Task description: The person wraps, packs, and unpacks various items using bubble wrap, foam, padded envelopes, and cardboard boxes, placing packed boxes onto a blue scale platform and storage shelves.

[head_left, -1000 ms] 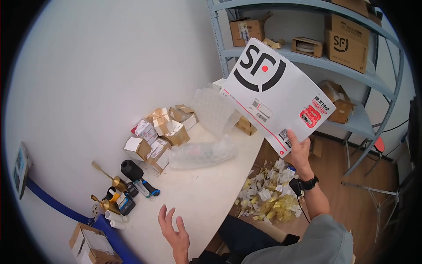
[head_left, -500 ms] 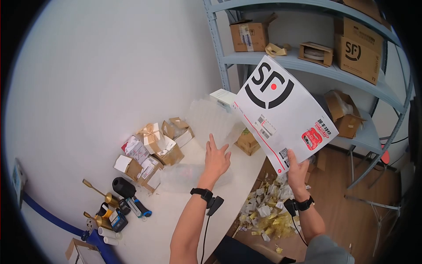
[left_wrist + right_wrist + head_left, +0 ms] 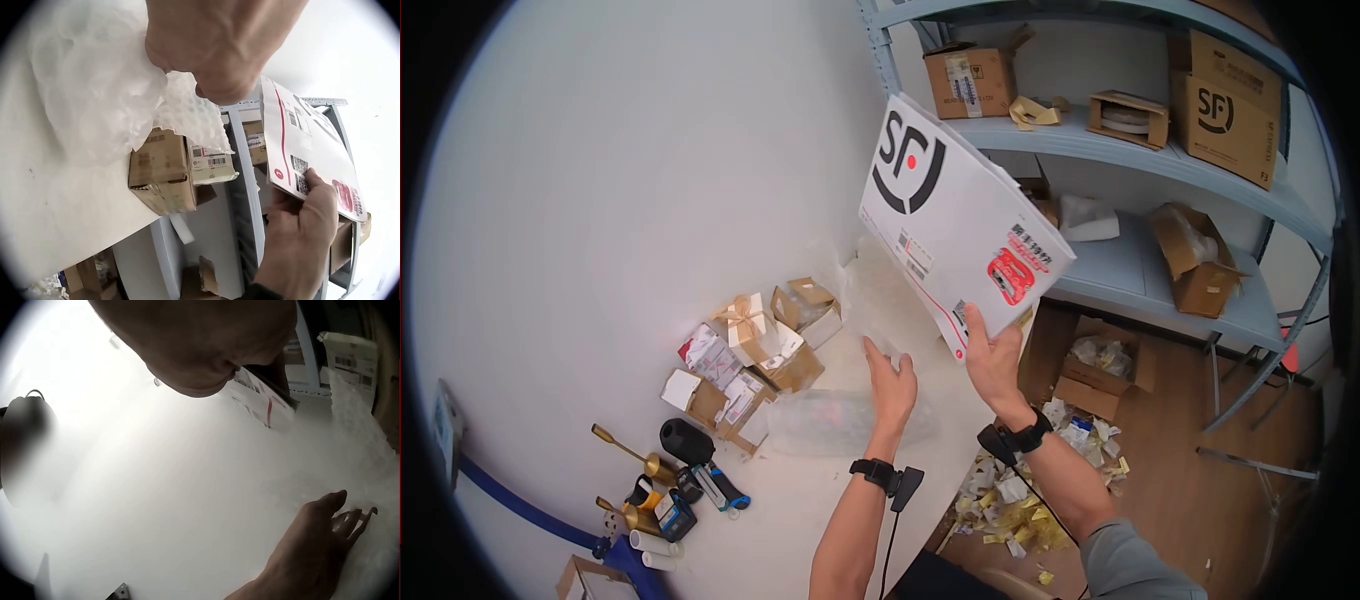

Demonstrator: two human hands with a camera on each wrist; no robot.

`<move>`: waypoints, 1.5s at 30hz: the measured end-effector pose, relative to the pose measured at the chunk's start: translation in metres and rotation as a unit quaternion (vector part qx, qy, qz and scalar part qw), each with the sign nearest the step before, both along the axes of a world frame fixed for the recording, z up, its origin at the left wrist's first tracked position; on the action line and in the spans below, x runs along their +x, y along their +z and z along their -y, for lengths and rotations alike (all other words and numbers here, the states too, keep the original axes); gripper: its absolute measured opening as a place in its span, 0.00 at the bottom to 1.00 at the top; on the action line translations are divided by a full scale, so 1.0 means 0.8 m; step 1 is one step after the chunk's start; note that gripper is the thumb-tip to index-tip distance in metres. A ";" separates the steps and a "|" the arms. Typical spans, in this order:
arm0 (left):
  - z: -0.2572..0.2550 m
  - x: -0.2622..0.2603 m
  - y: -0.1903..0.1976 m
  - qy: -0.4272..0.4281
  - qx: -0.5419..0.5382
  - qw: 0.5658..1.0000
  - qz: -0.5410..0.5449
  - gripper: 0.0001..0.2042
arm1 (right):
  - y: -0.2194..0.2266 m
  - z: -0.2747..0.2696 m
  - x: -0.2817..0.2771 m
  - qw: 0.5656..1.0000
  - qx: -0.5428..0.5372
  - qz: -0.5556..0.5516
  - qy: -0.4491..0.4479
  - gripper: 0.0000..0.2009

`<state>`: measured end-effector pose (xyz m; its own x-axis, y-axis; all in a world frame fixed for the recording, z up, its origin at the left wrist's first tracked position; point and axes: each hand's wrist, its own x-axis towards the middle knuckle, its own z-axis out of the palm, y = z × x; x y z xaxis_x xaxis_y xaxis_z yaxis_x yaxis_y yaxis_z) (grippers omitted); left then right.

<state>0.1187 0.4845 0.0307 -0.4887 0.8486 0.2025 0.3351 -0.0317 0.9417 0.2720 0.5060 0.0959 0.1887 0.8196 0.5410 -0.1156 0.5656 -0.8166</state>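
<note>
Shelving of grey-blue metal [image 3: 1120, 150] fills the right side of the head view, loaded with brown cardboard boxes [image 3: 1225, 95], and it sits closer and more central than half a second ago because the view has swung rightward. Next in size, the curved white tabletop [image 3: 800, 500] carries a sheet of clear bubble wrap [image 3: 840, 420] lying beside a cluster of small cardboard and gift boxes [image 3: 745, 350].

Held above the table edge, the large white courier envelope with the black logo and red sticker [image 3: 955, 220] now stands higher and further left than before, tilted so that its top corner crosses the front of the shelf upright. The right hand [image 3: 992, 360] grips its lower corner, thumb across the printed face and fingers curled behind; the left wrist view shows that same grip from below [image 3: 300, 212].

The left hand [image 3: 890, 385] has moved forward and right since the earlier frame, closing on the envelope hand until the two are just beside each other. It reaches over the bubble wrap with fingers spread and straight, their tips at the wrap's far edge; whether they pinch it I cannot tell.

Scraps of yellow and white packaging [image 3: 1010, 510] litter the wooden floor.
</note>
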 end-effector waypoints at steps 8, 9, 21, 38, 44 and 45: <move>-0.013 -0.033 -0.057 -0.035 0.040 0.997 -0.047 0.35 | -0.125 -0.104 -0.098 0.947 -0.085 0.310 0.030 0.18; -0.010 -0.035 -0.053 -0.078 0.007 0.997 -0.014 0.32 | -0.148 -0.109 -0.101 0.947 -0.083 0.309 0.029 0.18; -0.017 -0.029 -0.063 -0.103 0.003 0.995 -0.005 0.29 | -0.173 -0.051 -0.062 0.924 -0.119 0.330 -0.153 0.29; -0.036 0.017 -0.015 0.022 0.058 0.998 0.004 0.47 | -0.140 -0.061 -0.031 0.934 0.027 0.356 0.018 0.08; -0.043 0.047 0.017 0.066 -0.036 0.997 -0.030 0.51 | -0.150 -0.065 -0.008 0.916 0.072 0.392 0.041 0.09; -0.044 0.044 0.020 0.065 -0.088 0.993 -0.035 0.51 | -0.130 -0.041 0.004 0.910 0.120 0.398 -0.001 0.15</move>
<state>0.1537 0.5198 0.0466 -0.5858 0.8050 0.0940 0.3907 0.1788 0.9030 0.2750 0.5391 -0.0080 -0.3392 0.6597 0.6706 0.4595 0.7382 -0.4938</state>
